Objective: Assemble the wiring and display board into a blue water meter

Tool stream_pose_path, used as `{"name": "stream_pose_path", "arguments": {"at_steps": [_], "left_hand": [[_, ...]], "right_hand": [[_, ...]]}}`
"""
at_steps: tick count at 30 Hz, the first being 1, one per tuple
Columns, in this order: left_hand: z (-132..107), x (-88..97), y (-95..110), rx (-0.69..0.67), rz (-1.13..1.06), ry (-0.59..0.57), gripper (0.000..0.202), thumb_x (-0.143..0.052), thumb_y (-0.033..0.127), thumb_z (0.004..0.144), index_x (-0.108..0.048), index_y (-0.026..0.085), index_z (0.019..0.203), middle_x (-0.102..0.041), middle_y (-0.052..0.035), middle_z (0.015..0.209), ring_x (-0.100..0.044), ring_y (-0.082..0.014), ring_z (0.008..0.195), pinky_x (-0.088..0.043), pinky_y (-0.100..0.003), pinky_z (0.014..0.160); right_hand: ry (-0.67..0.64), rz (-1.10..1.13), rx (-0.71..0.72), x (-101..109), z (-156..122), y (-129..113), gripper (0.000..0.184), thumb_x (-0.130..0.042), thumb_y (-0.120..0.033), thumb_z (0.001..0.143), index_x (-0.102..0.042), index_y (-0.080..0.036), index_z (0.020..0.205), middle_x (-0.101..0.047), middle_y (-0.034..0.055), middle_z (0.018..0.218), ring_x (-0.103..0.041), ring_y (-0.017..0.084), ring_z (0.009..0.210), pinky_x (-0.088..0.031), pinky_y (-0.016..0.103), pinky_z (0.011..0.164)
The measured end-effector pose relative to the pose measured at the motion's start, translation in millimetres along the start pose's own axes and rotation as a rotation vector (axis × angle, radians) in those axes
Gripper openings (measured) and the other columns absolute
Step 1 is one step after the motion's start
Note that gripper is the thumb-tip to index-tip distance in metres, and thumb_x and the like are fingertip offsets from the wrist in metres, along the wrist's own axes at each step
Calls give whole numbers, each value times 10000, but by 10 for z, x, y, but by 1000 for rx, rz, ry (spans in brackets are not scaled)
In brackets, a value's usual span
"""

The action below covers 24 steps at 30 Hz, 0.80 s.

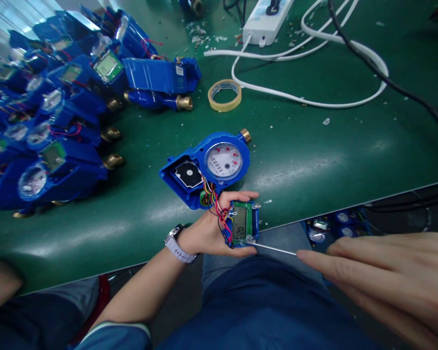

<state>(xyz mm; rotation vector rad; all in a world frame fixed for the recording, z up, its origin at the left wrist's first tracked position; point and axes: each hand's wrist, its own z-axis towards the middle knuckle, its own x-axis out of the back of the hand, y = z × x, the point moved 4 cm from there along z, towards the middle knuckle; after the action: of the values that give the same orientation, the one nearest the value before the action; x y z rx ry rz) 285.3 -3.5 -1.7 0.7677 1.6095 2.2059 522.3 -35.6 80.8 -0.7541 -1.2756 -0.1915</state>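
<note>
My left hand (219, 233) is closed around a small blue-backed circuit board with an LCD display (240, 226), fingers along its far side and thumb along its near side. Red, yellow, white and black wires (214, 197) run from the board to an opened blue water meter (222, 163) lying on the table. The meter has a round dial, a brass end and an uncovered compartment with a black part inside. My right hand (390, 277) grips a slim-shafted screwdriver (273, 249), its handle hidden in the fingers. The shaft's tip touches the board's near right corner.
Several blue water meters (69, 160) crowd the left side of the green table (299, 155). A tape roll (224, 95), a white power strip (266, 22) and looped cables lie farther back. Another person's arm (0, 284) is at lower left. More meters (341, 223) sit below the table edge.
</note>
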Motion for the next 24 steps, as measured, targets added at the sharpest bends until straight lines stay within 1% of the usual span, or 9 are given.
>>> {"name": "stream_pose_path", "arguments": {"at_steps": [2,3,6,8,12,14,16,20,24], "left_hand": [[-7,-4,-8,19,-6,-2,847,-879,311,637,-364,232,1306,-529,-172,1361,-564,-307,1255,-496,-454,1030],[-13,-5,-14,28,-7,2,847,-879,319,637,-367,231,1306,-542,-167,1344,-577,-305,1236,-505,-451,1018],[-32,-10,-29,35,2,15,872,-891,333,621,-374,231,1316,-557,-163,1316,-588,-312,1217,-512,-454,1010],[-39,-15,-38,35,7,14,913,-892,323,620,-349,238,1350,-556,-162,1319,-585,-313,1220,-500,-459,1024],[-37,-21,-43,35,-3,-9,1036,-890,300,627,-244,264,1436,-551,-155,1340,-589,-298,1211,-484,-452,1041],[-34,-18,-41,31,-12,-17,1055,-893,301,623,-231,267,1444,-550,-154,1341,-589,-295,1209,-492,-441,1033],[-33,-15,-43,28,-21,-19,1037,-898,309,620,-254,262,1431,-550,-156,1339,-583,-296,1219,-492,-438,1036],[-36,-3,-58,20,-17,7,965,-920,332,589,-356,244,1367,-554,-151,1319,-583,-298,1221,-494,-437,1038],[-20,-8,-59,-4,-13,14,936,-929,335,574,-375,250,1324,-536,-159,1348,-559,-306,1260,-489,-453,1048]], "right_hand": [[-117,18,36,-45,-4,-7,427,-348,-203,966,-586,-321,1300,-669,-33,899,-633,114,613,-489,237,465],[-145,25,42,-54,0,-8,431,-356,-186,957,-574,-308,1308,-666,-28,904,-634,117,614,-482,245,467],[-132,29,29,-37,24,-10,458,-358,-138,924,-574,-294,1297,-666,-17,891,-624,132,588,-430,273,442],[-114,30,12,-24,27,-10,484,-353,-127,907,-574,-298,1302,-673,-9,891,-620,145,575,-400,286,424],[-134,29,-7,-26,-24,3,511,-378,-176,906,-550,-343,1358,-686,6,1020,-657,179,658,-436,295,454],[-145,8,0,-30,-53,8,528,-383,-204,902,-529,-357,1386,-680,10,1071,-668,195,696,-456,306,470],[-155,-12,11,-34,-69,9,537,-378,-209,895,-524,-358,1389,-679,10,1056,-666,194,692,-460,309,468],[-158,-44,7,-37,-70,2,526,-364,-208,898,-530,-360,1373,-680,12,996,-655,184,658,-430,307,444],[-154,-57,12,-30,-35,-29,507,-350,-215,920,-529,-350,1376,-680,31,975,-594,167,548,-357,315,409]]}}
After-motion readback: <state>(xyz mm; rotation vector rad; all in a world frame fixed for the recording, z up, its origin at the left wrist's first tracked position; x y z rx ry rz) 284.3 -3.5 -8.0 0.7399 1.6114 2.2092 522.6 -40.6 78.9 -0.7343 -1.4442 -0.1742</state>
